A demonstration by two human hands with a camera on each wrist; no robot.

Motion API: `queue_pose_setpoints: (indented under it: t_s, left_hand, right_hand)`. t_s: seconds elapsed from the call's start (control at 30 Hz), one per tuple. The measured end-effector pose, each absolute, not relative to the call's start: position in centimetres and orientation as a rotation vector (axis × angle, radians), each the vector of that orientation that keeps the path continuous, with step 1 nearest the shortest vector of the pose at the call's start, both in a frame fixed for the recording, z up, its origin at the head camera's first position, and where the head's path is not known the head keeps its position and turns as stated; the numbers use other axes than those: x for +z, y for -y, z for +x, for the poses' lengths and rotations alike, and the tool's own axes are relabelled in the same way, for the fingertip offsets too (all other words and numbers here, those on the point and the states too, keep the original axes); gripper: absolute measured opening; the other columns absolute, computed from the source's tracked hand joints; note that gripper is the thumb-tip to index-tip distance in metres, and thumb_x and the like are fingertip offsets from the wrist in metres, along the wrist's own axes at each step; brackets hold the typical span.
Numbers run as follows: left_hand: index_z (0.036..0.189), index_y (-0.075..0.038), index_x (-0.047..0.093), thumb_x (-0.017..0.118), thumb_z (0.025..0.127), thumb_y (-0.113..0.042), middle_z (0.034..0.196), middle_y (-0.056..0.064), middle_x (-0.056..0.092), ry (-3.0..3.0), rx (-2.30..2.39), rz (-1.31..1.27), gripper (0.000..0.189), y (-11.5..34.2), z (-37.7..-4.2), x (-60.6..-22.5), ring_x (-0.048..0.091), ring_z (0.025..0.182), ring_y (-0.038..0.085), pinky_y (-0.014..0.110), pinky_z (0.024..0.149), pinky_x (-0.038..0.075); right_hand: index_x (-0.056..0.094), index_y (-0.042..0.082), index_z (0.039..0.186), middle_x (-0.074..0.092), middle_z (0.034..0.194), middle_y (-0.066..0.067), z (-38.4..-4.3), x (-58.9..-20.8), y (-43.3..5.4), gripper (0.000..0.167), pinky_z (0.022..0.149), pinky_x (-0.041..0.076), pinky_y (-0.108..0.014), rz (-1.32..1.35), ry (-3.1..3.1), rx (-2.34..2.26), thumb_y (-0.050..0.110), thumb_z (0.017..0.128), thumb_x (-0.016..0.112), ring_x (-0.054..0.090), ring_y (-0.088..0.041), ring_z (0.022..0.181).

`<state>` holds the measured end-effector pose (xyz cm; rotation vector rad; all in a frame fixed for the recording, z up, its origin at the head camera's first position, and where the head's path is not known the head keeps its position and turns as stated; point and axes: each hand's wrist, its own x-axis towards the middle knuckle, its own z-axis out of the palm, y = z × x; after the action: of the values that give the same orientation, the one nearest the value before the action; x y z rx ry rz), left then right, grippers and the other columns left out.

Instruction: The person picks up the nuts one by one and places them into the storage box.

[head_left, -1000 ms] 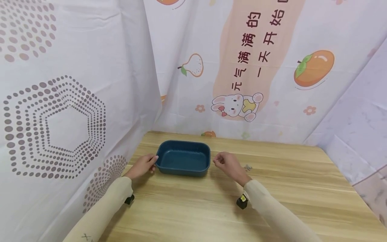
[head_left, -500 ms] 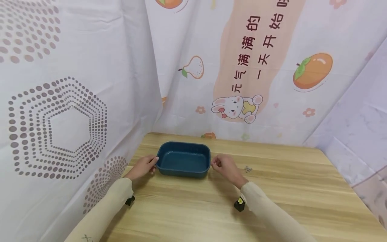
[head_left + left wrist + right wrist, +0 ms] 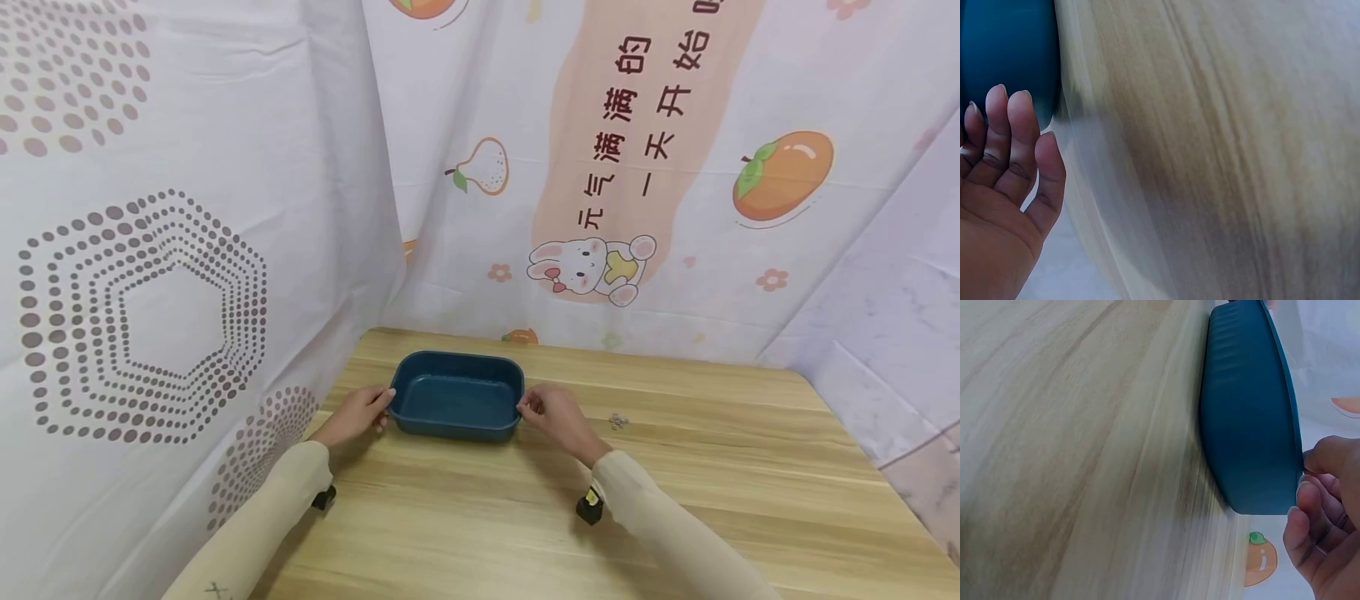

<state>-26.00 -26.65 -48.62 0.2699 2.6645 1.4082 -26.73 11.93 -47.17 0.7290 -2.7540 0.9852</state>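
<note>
A dark teal rectangular basin point(image 3: 456, 402) with rounded corners sits on the wooden table; nothing shows inside it. At its left end, my left hand point(image 3: 357, 413) grips the rim, thumb on top. The left wrist view has that hand's fingers point(image 3: 1024, 122) slightly bent against the outer wall of the basin point(image 3: 1010, 44); the thumb is out of view there. My right hand point(image 3: 558, 419) holds the opposite end. From the right wrist, its thumb and fingers point(image 3: 1311, 503) are seen pinching the rim of the basin point(image 3: 1250, 419).
A small cluster of tiny grey metallic pieces point(image 3: 618, 421) lies on the table point(image 3: 480, 517) right of my right hand. A printed white curtain point(image 3: 465, 250) hangs behind the table, and a dotted one point(image 3: 180, 325) borders the left side.
My right hand has moved left from just beside the basin and now holds its right rim. The left hand stays at the left rim, and the basin has hardly moved.
</note>
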Motion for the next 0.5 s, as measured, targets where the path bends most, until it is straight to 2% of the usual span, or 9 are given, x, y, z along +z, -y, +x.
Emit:
queue_pose_setpoints:
  t_s: [0.5]
  left_hand:
    - [0.089,-0.004,0.058,0.045,0.113,-0.029,0.075,0.008,0.061,-2.680,1.390,0.262,0.037,26.54,-25.93,-48.65,0.060,0.064,0.020,0.032,0.065,0.055]
  right_hand:
    - [0.075,0.008,0.095,0.063,0.073,0.010,-26.68,-47.04,-11.75,0.006,0.059,0.049,-0.024,0.772,2.770,0.979,0.013,0.097,0.073,0.056,-0.006,0.065]
